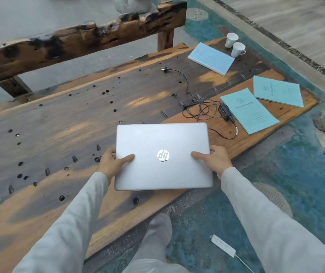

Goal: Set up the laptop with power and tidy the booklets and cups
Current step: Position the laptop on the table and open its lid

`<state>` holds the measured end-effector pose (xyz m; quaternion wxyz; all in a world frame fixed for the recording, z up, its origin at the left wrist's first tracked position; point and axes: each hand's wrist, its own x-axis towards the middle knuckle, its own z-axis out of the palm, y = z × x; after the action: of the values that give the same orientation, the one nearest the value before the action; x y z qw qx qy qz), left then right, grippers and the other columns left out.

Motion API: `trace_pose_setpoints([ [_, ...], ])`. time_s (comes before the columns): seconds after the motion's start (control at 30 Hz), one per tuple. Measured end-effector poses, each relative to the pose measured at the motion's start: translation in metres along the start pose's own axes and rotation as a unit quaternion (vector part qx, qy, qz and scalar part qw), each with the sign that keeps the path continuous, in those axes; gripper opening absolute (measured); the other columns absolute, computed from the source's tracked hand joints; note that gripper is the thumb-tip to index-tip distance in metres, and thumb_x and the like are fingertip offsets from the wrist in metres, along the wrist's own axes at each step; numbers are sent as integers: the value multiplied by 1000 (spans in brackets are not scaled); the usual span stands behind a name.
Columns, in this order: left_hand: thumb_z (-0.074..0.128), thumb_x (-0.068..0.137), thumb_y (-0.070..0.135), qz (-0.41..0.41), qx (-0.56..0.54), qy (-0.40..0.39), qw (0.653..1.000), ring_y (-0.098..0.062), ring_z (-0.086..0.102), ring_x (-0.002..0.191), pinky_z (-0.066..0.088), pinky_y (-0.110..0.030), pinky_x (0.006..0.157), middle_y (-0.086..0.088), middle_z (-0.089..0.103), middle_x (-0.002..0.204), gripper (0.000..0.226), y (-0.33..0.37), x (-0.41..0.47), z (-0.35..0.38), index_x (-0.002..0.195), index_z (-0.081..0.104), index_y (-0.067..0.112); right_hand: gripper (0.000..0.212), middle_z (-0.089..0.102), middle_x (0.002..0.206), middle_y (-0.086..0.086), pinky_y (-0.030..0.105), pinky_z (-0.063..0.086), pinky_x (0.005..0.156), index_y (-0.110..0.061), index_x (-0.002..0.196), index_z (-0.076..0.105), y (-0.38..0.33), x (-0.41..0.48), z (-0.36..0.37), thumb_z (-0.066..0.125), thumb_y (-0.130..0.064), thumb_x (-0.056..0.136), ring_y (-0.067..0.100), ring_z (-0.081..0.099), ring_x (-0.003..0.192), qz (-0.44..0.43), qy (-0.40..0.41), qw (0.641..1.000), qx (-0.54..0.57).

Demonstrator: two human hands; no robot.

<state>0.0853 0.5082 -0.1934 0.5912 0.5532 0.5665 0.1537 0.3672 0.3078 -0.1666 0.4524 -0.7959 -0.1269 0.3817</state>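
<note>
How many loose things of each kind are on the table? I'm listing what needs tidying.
Laptop: 1
Power adapter with cable: 1
Blue booklets: 3
White cups: 2
Total: 7

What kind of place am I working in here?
Probably a rustic lounge or tea room: a rough slab wooden table with a matching plank bench, a blue patterned floor, and two white cups set out.

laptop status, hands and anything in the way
Left hand and right hand grip the shut laptop by its sides. Charger loose on table, unplugged. Nothing blocking.
</note>
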Motion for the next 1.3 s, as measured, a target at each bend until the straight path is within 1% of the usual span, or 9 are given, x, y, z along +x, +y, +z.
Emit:
trace_pose_setpoints([
  [0.13, 87, 75, 32, -17, -6, 8, 1000, -7, 60, 86, 44, -25, 61, 13, 59, 99, 57, 19, 32, 15, 116, 49, 19, 28, 74, 90, -7, 26, 49, 56, -18, 91, 71, -25, 40, -3, 90, -23, 71, 11, 69, 78, 6, -8, 1000, -20],
  [0.3, 89, 73, 31, -40, -10, 12, 999, -10, 61, 88, 45, -26, 61, 7, 61, 102, 64, 35, 66, 21, 120, 49, 17, 36, 73, 96, -8, 25, 49, 61, -15, 103, 71, -48, 84, -3, 89, -20, 72, 11, 68, 85, 4, -28, 999, -39],
  [0.47, 91, 71, 28, -59, -33, 30, 997, -14, 65, 91, 49, -28, 64, -1, 65, 109, 66, 47, 102, 26, 121, 52, 12, 33, 71, 93, -14, 15, 47, 53, -20, 101, 69, -78, 134, 4, 88, -19, 74, 2, 66, 77, -2, -58, 995, -75],
  [0.6, 92, 69, 32, -71, -37, 46, 996, -15, 66, 92, 49, -29, 64, 0, 67, 110, 67, 44, 120, 26, 121, 53, 14, 33, 71, 92, -13, 15, 48, 52, -18, 102, 70, -91, 165, 13, 88, -18, 74, 2, 67, 76, -4, -73, 993, -93],
  [0.83, 90, 72, 31, -100, -82, 103, 986, -15, 66, 94, 50, -29, 67, -3, 65, 112, 66, 33, 139, 43, 123, 52, 11, 21, 73, 85, -17, 13, 50, 50, -27, 85, 70, -107, 223, 28, 88, -20, 74, -2, 70, 65, -14, -120, 983, -138],
  [0.97, 88, 74, 31, -121, -99, 138, 978, -16, 65, 93, 50, -30, 66, -2, 65, 110, 63, 29, 149, 56, 121, 52, 12, 27, 74, 95, -10, 24, 54, 63, -23, 95, 70, -105, 254, 36, 86, -13, 75, 9, 71, 82, -14, -152, 976, -154],
  [1.1, 87, 75, 31, -143, -105, 186, 966, -16, 66, 88, 49, -29, 63, -4, 66, 110, 58, 23, 158, 71, 118, 54, 12, 32, 73, 95, -6, 24, 55, 65, -14, 104, 70, -97, 285, 42, 85, -9, 76, 11, 70, 82, -6, -186, 969, -163],
  [1.2, 87, 76, 33, -165, -98, 210, 959, -20, 66, 94, 51, -33, 70, -6, 65, 116, 59, 17, 166, 80, 121, 55, 11, 33, 73, 96, -2, 33, 58, 76, -14, 104, 68, -90, 306, 48, 86, -10, 75, 17, 70, 85, -4, -204, 962, -180],
  [1.3, 85, 78, 36, -182, -86, 229, 952, -16, 63, 92, 49, -34, 72, -6, 64, 116, 56, 13, 174, 88, 119, 56, 12, 34, 75, 101, 2, 39, 59, 84, -14, 104, 70, -81, 328, 55, 87, -13, 74, 20, 71, 89, 2, -225, 954, -196],
])
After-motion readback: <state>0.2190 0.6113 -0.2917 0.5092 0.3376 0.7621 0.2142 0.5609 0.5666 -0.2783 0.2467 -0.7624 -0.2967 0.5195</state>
